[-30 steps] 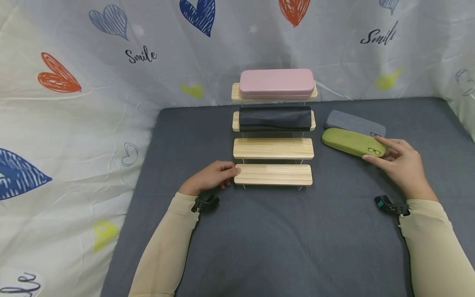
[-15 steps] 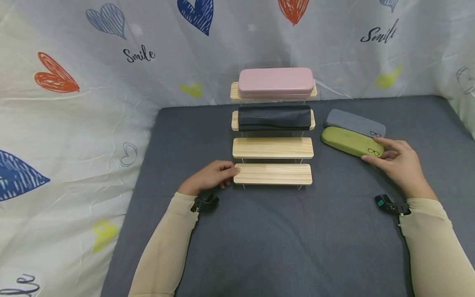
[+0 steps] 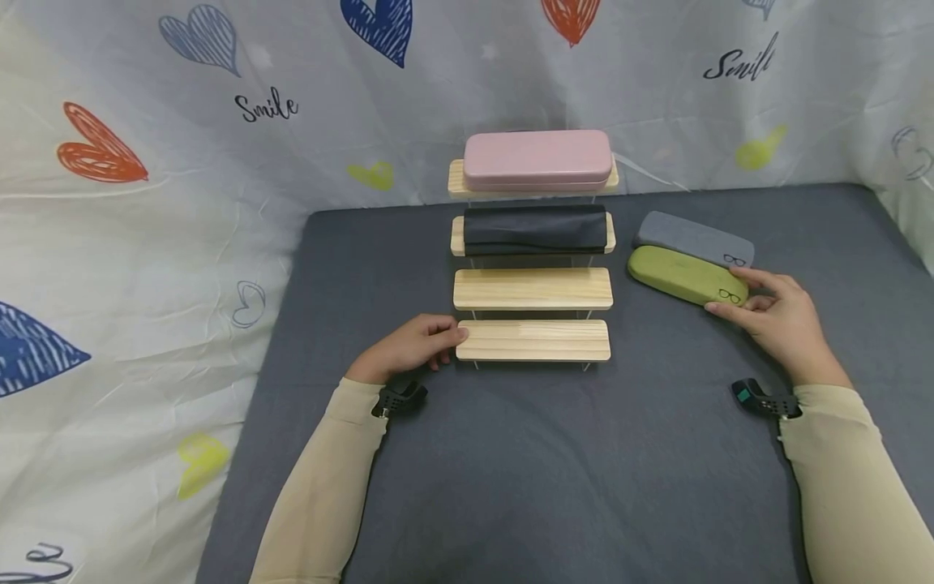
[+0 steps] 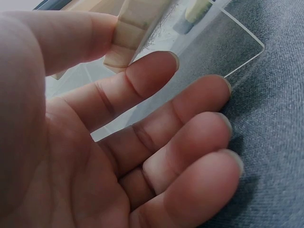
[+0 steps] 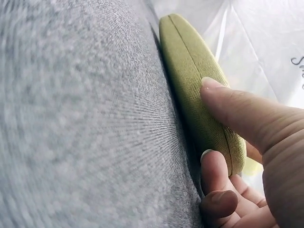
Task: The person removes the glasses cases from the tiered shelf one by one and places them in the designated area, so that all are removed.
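A stepped display stand with pale wooden boards on clear supports fills the middle of the head view; its lowest board (image 3: pixel 533 341) is nearest the person. My left hand (image 3: pixel 409 345) pinches the left end of that board, the thumb on top and the index finger underneath, with the other fingers loosely bent. On the right, my right hand (image 3: pixel 777 316) grips the near end of a green glasses case (image 3: pixel 686 276) between thumb and fingers. In the right wrist view the case's side seam shows, close to the grey cloth. A grey glasses case (image 3: pixel 693 237) lies just behind it.
A pink glasses case (image 3: pixel 537 158) rests on the top board, and a black folded case (image 3: pixel 536 229) on the one below. The third board (image 3: pixel 533 289) is bare. Behind the grey cloth (image 3: pixel 540 470) hangs a white curtain (image 3: pixel 467 97) printed with hearts.
The head view has shifted slightly, so everything sits a little further left and up. Both hands keep their holds on the board and the green glasses case.
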A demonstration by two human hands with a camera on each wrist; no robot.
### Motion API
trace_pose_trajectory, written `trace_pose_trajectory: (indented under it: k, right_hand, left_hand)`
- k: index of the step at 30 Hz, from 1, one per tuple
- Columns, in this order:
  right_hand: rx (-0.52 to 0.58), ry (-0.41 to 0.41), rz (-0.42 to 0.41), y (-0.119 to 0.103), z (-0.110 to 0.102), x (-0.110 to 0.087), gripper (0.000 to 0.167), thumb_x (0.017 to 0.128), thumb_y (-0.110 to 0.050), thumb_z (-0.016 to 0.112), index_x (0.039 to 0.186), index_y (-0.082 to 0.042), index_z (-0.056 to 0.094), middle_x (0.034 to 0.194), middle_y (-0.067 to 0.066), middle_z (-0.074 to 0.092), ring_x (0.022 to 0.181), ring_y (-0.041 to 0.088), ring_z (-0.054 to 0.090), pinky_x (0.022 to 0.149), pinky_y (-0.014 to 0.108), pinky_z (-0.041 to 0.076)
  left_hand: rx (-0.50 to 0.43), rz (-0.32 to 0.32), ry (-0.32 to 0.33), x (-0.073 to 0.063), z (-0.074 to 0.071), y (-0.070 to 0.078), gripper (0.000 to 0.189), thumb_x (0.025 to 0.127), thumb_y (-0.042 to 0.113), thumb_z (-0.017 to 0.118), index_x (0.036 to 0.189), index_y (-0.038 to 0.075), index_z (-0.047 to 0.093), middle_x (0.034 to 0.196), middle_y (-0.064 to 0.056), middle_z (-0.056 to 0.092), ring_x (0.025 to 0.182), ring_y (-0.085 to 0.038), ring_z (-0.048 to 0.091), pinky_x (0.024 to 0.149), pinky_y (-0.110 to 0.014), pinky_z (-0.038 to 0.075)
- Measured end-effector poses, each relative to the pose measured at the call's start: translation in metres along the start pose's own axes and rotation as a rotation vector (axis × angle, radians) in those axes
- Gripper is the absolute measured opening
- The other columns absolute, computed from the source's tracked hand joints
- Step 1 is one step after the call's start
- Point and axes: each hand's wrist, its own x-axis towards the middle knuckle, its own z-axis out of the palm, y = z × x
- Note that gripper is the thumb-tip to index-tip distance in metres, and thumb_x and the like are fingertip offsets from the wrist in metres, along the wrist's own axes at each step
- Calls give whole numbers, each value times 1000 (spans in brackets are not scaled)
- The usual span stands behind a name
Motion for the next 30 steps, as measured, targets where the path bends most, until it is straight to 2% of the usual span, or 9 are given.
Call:
trace_pose_trajectory:
  k: [9, 23, 30]
  right_hand:
    - [-12, 8, 2, 0, 3, 1, 77, 91, -40, 84, 154, -10, 52, 129, 8, 44, 73, -9, 52, 63, 12, 39]
    - [29, 0, 30, 0, 3, 2, 80, 92, -39, 83, 156, -7, 48, 140, 15, 42, 72, -9, 52, 59, 17, 42]
    - [34, 3, 35, 0, 3, 2, 79, 92, -39, 84, 156, -8, 48, 138, 11, 44, 71, -8, 52, 58, 17, 42]
  left_hand:
    - [-6, -4, 5, -1, 1, 0, 40, 110, 40, 56, 89, 7, 64, 80, -8, 61, 76, -24, 61, 68, -38, 55]
    - [6, -15, 17, 0, 1, -1, 39, 110, 41, 56, 88, 10, 64, 80, -7, 61, 76, -25, 61, 67, -38, 56]
    - [3, -15, 12, 1, 1, -1, 40, 110, 42, 56, 89, 9, 64, 80, -7, 61, 77, -25, 61, 68, -38, 55]
